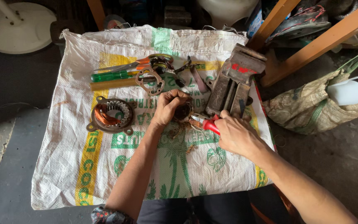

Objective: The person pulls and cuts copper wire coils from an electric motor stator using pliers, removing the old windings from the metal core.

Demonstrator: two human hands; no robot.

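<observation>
My left hand (168, 105) grips a small dark round motor part (183, 112) with copper wire, holding it just above the woven sack (104, 166). My right hand (237, 135) is closed around red-handled pliers (206, 123), whose jaws reach toward that part. Loose strands of copper wire (179, 132) lie under both hands. To the left rests a round stator (110, 115) with copper windings.
A metal bench vise (233, 85) stands right of the hands. Behind them lie a green-handled screwdriver (112, 76), scissors (139, 63), a wooden handle (112, 84) and a ring-shaped metal cover (150, 81). A cloth bag (307, 108) holding a white container sits on the floor at right.
</observation>
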